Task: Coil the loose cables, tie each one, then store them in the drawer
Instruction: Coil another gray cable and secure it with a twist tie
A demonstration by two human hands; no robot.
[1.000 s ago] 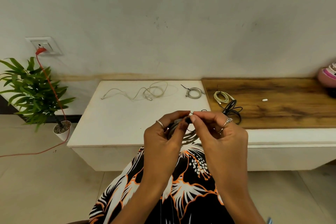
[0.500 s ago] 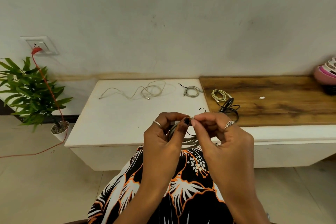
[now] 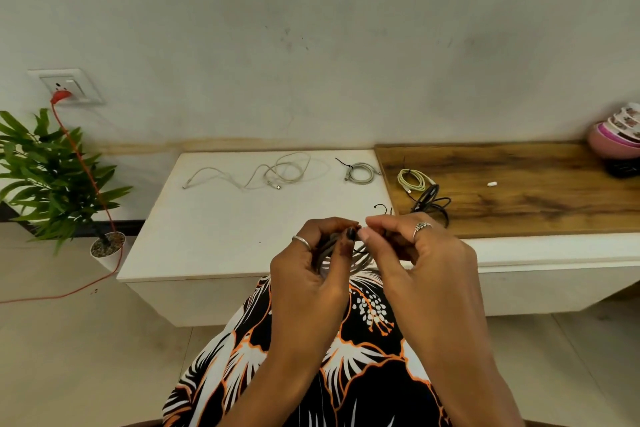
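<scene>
A black, white and orange floral dress [image 3: 311, 374], a red cord [image 3: 86, 166], a white cabinet top [image 3: 225, 229], a brown wooden board [image 3: 519, 198].

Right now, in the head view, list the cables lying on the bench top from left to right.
Loose white cable → tied grey coil → tied yellow-green coil → black cable. The coil in the hands is left out.

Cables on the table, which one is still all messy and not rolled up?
The long white cable at the back left. It sprawls in loose waves, while the grey, yellow and black ones are bundled.
</scene>
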